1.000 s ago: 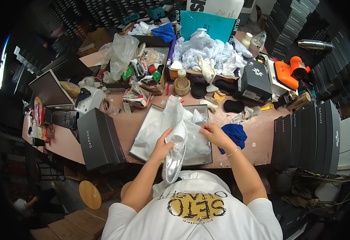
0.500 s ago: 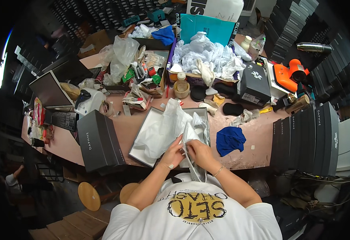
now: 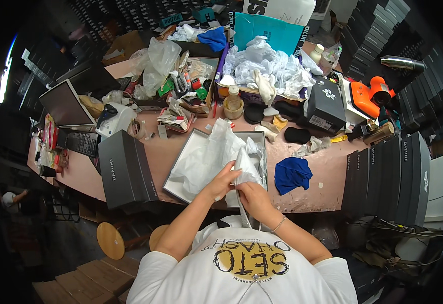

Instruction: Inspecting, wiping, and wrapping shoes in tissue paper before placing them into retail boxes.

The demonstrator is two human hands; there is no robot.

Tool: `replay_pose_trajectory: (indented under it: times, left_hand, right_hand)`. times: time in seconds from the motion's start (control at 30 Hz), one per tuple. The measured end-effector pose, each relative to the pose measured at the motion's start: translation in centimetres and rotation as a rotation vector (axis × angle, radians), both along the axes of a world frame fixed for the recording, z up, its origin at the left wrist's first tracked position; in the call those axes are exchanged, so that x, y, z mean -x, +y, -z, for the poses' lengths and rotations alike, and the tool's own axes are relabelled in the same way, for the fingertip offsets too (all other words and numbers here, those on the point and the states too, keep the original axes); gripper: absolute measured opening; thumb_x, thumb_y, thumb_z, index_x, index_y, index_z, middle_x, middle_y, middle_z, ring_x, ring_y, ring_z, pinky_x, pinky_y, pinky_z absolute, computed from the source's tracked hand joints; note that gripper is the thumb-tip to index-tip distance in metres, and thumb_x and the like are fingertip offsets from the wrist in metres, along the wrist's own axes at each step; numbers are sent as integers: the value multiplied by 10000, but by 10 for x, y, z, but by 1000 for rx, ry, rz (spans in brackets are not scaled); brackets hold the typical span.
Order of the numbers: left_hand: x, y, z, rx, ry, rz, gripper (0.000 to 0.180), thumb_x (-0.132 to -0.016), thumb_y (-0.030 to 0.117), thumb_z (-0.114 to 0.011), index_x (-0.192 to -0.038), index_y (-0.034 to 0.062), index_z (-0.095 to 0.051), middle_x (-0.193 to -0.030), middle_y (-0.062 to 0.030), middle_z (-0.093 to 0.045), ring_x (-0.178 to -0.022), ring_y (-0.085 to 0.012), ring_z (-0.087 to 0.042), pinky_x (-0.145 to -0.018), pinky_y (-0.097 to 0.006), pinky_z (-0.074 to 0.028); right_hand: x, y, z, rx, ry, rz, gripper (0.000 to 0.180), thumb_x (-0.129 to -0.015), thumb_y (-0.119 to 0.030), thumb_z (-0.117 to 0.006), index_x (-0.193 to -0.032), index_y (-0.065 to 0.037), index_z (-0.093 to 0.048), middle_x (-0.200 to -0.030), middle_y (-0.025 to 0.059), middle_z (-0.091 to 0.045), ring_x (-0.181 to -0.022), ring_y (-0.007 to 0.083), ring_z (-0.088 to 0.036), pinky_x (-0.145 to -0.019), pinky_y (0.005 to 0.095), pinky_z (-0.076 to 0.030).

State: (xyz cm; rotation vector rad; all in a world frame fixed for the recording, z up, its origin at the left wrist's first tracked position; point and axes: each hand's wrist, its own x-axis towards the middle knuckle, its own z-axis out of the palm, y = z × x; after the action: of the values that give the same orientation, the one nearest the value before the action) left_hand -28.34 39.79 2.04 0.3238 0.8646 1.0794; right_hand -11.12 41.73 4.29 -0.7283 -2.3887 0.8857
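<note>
An open grey box (image 3: pixel 179 172) lined with white tissue paper (image 3: pixel 206 157) lies at the near edge of the pink table. My left hand (image 3: pixel 222 178) and my right hand (image 3: pixel 252 195) meet over its front right corner. Both grip a long silvery-white item (image 3: pixel 246 169) wrapped in tissue, which hangs down over the table edge toward my chest. What the item is stays hidden by the paper. A blue cloth (image 3: pixel 291 174) lies on the table just right of the box.
A dark box lid (image 3: pixel 125 172) lies left of the open box. Stacks of dark boxes (image 3: pixel 391 172) stand at the right. The far table holds crumpled white paper (image 3: pixel 264 68), a black box (image 3: pixel 325 104), an orange tool (image 3: pixel 366 96), a laptop (image 3: pixel 67 104) and clutter. Wooden stools (image 3: pixel 111 239) stand below.
My right hand left the blue cloth and joined the left hand at the box's front right corner. The tissue-wrapped item is gathered closer between both hands.
</note>
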Motion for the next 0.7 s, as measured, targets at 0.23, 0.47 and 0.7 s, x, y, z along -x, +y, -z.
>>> replay_pose_trajectory:
  times: [0.23, 0.47, 0.7]
  left_hand:
    - [-3, -13, 25, -270, 519, -71, 709, -852, 53, -581, -1445, -9, -197, -1294, -131, -466, -1152, -194, -488, -1007, -306, -375]
    - [-12, -12, 20, -303, 560, -108, 674, -862, 34, -533, -1447, -3, -200, -1308, -151, -453, -1177, -192, -473, -1011, -307, -367]
    - [-5, -29, 18, -241, 591, -161, 584, -948, 68, -495, -1446, 23, -192, -1369, -125, -392, -1277, -200, -364, -1075, -324, -287]
  right_hand:
    - [-22, -4, -34, -269, -116, -31, 324, -733, -49, -685, -1045, -62, -599, -898, 102, -606, -918, 316, -569, -783, 410, -413]
    - [8, 33, -11, 6, -73, 242, 611, -702, -74, -736, -1250, -51, -467, -1114, 170, -551, -1052, 369, -527, -835, 430, -444]
    - [42, 39, 28, 118, -303, 132, 418, -836, -150, -587, -1192, 9, -436, -965, 231, -602, -806, 429, -610, -682, 493, -495]
